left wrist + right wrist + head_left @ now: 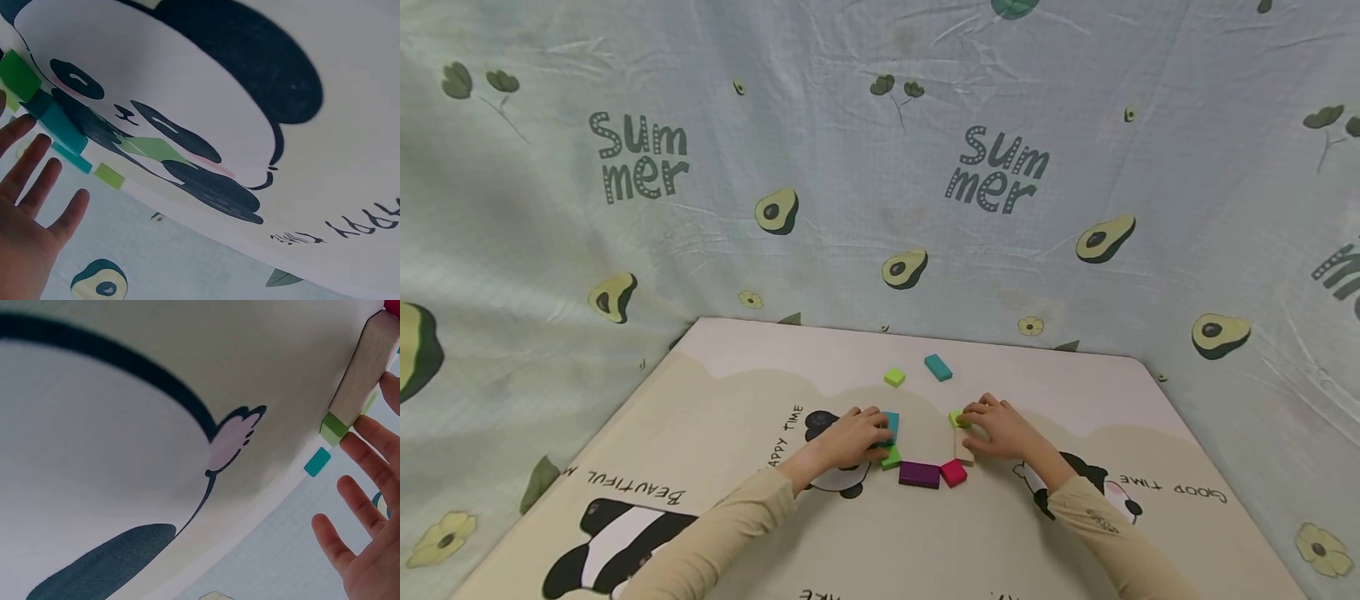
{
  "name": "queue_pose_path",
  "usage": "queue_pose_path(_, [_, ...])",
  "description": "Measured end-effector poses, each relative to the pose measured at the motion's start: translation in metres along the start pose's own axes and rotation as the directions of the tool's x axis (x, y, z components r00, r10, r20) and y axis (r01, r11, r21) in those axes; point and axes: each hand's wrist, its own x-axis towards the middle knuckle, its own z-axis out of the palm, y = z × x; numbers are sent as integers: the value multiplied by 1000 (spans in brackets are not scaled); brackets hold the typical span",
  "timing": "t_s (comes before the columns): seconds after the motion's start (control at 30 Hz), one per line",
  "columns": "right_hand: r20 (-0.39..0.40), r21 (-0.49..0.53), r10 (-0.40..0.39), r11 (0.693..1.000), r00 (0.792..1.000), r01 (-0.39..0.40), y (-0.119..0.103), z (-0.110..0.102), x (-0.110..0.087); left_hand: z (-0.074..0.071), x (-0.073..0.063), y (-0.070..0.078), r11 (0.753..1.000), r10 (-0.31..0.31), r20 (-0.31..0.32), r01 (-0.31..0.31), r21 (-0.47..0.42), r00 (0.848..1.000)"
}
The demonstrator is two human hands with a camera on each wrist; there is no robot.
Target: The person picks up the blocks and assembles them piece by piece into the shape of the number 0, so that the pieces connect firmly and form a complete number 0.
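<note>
Left grip point(852, 437) and right grip point(1006, 431) spread, clasping nothing, I judge the beige rectangular wooden block point(362, 369) light, stiff, best pinched by its sides.

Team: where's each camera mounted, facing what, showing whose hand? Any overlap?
Head: worn on head, facing forward-down at table; left hand, right hand, both sleeves show.
Left wrist: faces panda print and teal block; part of left hand shows.
Right wrist: faces tabletop and wooden block; part of right hand shows.
Shared: head and right wrist both show wooden block.
</note>
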Motion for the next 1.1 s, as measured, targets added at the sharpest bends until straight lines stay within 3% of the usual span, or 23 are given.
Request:
queue_pose_path(0.23, [-9,2,1,1000,1000,-1,1,3,-2,-1,5,-2,995,-19,23,21,-97,1000])
queue_pose_path(0.57, [-31,15,-9,1000,999,9,1,2,-3,-3,27,-21,985,-59,-94,43,-165,994])
queue_pose_path(0.83, [-15,24,-3,1000,1000,3,1,1,0,7,45,-42,979,-151,-89,136,-152,985])
queue_pose_path(1.1, [-17,33,2,999,1000,-2,2,3,-1,19,56,-51,951,-290,-68,280,-129,955])
